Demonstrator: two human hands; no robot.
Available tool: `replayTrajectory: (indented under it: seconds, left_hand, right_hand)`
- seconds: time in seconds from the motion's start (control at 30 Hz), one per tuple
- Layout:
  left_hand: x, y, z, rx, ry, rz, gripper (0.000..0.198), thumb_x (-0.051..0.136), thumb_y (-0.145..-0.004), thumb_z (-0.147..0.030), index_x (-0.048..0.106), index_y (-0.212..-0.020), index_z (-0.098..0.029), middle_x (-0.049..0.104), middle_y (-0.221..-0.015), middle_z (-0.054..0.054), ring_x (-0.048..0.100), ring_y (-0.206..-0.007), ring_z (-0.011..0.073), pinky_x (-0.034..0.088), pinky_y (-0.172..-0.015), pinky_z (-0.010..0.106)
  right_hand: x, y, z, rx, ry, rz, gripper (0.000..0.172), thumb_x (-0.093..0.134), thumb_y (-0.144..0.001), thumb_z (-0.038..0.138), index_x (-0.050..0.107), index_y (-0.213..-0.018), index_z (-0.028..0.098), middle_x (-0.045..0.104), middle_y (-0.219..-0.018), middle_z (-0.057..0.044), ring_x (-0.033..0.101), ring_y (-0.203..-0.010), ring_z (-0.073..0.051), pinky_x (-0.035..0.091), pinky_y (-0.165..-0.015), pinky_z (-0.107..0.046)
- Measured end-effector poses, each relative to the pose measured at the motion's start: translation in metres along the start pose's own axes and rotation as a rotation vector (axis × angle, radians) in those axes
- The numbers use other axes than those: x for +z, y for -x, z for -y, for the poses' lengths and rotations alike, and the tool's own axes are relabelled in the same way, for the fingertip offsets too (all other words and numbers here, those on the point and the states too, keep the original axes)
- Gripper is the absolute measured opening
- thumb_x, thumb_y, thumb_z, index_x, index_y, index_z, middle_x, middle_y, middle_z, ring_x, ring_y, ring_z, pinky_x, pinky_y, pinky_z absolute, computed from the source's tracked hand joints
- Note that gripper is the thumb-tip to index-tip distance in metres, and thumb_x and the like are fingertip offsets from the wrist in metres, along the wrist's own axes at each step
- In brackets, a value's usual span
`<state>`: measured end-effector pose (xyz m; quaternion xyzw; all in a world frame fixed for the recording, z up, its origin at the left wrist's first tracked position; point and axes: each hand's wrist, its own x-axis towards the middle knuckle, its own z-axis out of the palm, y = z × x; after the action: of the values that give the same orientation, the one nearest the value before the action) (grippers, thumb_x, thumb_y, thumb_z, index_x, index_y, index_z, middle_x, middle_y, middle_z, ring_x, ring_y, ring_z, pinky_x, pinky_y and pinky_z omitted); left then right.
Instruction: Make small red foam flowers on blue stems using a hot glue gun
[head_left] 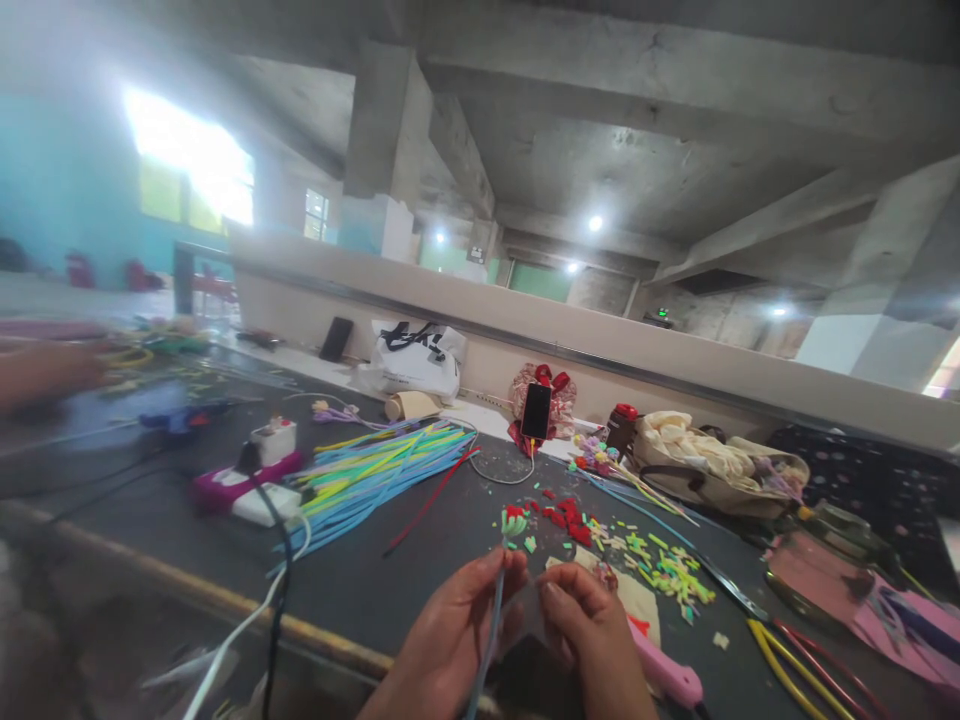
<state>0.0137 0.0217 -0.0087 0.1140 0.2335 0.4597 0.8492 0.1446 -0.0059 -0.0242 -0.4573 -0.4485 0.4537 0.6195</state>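
My left hand (457, 630) pinches a thin blue stem (491, 625) that rises to a small green and red flower head (513, 522). Close beside it, my right hand (592, 635) has its fingertips drawn together near the stem; whether it grips anything I cannot tell. Both hands hover over the dark table (390, 570) near its front edge. A pink-handled tool (666, 675) lies just right of my right hand. Red, green and yellow cut scraps (645, 560) lie scattered beyond the hands.
A bundle of blue, green and yellow sticks (375, 470) lies at left-centre beside a power strip (255, 490) with cables. A phone (536, 410) stands propped at the back, with bags (416, 360) along the ledge. Another person's hand (45, 370) is far left.
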Motion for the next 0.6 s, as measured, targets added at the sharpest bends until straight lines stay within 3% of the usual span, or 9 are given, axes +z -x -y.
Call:
replayTrajectory:
  seconds: [0.17,0.37,0.53,0.6]
  left_hand:
    - [0.000,0.001,-0.002,-0.052,0.087,0.063,0.020,0.048,-0.081,-0.014,0.061,-0.066,-0.009,0.068,-0.061,0.007,0.065,-0.060,0.0157,0.050,-0.053,0.026]
    - [0.000,0.009,-0.004,-0.029,0.034,-0.012,0.022,0.047,-0.080,-0.013,0.060,-0.063,-0.010,0.067,-0.059,0.005,0.064,-0.059,0.0144,0.048,-0.049,0.024]
    - [-0.004,0.013,0.001,0.138,-0.208,0.001,0.002,0.063,-0.069,-0.017,0.062,-0.069,-0.015,0.065,-0.065,0.000,0.059,-0.057,0.0082,0.040,-0.047,0.016]
    - [-0.004,0.014,0.004,0.187,-0.321,-0.004,0.008,0.067,-0.065,-0.022,0.062,-0.067,-0.016,0.063,-0.062,-0.003,0.052,-0.049,0.0046,0.036,-0.044,0.013]
  right_hand:
    - [0.006,-0.001,0.002,-0.067,-0.054,0.035,0.030,0.068,-0.061,0.039,0.047,-0.059,0.017,0.046,-0.042,0.008,0.034,-0.030,-0.002,0.021,-0.031,-0.014]
    - [0.005,0.010,0.005,-0.118,0.113,0.002,0.028,0.065,-0.063,0.037,0.046,-0.058,0.017,0.048,-0.051,0.007,0.034,-0.030,-0.002,0.022,-0.031,-0.015]
    - [-0.020,0.026,-0.003,-0.243,0.200,0.038,0.028,0.065,-0.063,0.033,0.045,-0.052,0.017,0.047,-0.053,0.004,0.039,-0.041,-0.006,0.028,-0.039,-0.018]
    - [-0.038,0.033,-0.008,-0.282,0.235,0.045,0.028,0.066,-0.062,0.034,0.047,-0.050,0.017,0.049,-0.053,0.003,0.042,-0.047,-0.008,0.031,-0.044,-0.019]
